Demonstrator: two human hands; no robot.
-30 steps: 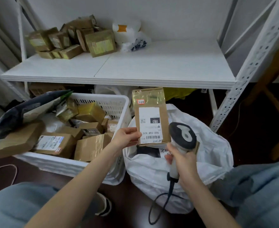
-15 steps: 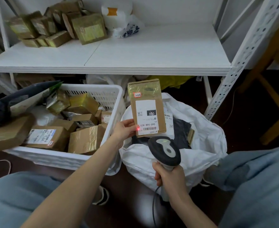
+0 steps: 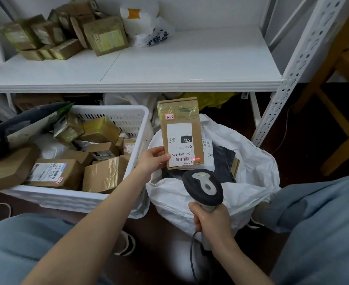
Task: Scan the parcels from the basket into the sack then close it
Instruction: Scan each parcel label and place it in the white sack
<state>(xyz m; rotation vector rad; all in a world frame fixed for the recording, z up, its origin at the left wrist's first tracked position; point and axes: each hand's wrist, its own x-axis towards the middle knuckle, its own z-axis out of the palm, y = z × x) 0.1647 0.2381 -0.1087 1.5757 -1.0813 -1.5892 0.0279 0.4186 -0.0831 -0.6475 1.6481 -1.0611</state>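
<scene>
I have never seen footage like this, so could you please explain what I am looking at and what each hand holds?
There is no machine here: these are a person's two bare hands, filmed by one camera worn on the head, looking forward and down. The left hand holds a brown parcel upright over the open white sack. The right hand grips a corded scanner, whose red light falls by the barcode on the parcel's label. Left of the sack stands a white basket holding more parcels. A dark packet lies inside the sack, and the white shelf above carries further boxes.
</scene>
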